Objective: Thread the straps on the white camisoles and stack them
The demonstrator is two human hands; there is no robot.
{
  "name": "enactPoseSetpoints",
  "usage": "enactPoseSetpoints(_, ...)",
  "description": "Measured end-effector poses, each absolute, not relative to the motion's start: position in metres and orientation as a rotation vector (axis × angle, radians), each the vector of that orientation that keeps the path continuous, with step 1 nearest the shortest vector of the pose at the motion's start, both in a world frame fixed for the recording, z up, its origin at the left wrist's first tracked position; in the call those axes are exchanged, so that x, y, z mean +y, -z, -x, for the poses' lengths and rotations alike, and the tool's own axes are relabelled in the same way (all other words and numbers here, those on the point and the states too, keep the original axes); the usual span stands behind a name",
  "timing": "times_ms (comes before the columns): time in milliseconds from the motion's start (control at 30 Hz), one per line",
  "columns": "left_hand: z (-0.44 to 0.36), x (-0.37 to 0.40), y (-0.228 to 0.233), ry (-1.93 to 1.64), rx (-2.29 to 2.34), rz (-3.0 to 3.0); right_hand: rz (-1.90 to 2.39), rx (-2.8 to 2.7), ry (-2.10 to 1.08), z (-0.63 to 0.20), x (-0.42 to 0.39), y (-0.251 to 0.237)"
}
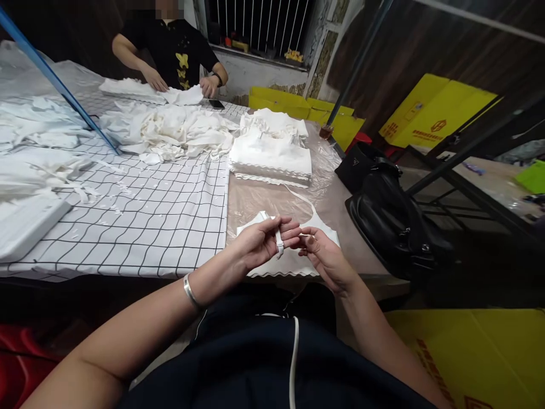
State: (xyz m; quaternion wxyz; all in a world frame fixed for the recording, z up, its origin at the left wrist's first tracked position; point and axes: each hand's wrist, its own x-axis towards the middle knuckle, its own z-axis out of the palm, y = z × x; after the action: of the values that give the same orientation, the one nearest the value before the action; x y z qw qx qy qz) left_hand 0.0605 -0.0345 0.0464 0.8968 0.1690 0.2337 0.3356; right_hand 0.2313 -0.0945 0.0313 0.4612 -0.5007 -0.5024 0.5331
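My left hand (260, 241) pinches a narrow white strap (279, 243) that loops over its fingers. Fingertips of my right hand (324, 258) touch the same strap from the right. Both hands hover just above a white fabric piece with a scalloped edge (289, 264) lying at the near edge of the table. A thin white strap (303, 199) runs from that piece back toward a neat stack of folded white pieces (272, 159).
A loose heap of white fabric (170, 133) covers the grid-patterned cloth (149, 221). Across the table another person's hands (155, 82) press on white fabric beside a phone (216, 104). A black bag (392, 221) sits right of the table, yellow boxes (432, 113) behind.
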Motion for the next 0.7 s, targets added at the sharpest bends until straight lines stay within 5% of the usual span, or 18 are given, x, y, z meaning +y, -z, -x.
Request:
enactPoseSetpoints(233,-0.063,0.004,-0.063,-0.683,0.511,-0.551,1.142,-1.356,-1.633,-0.215,-0.067,-0.032)
enactPoseSetpoints(533,-0.042,0.02,-0.014,-0.5,1.261,-2.089,1.194,-1.029,-1.268,-0.239,0.013,-0.06)
enactPoseSetpoints(700,-0.04,0.001,0.0,-0.27,1.381,-2.322,1.242,-0.986,-1.339,-0.238,0.02,-0.042)
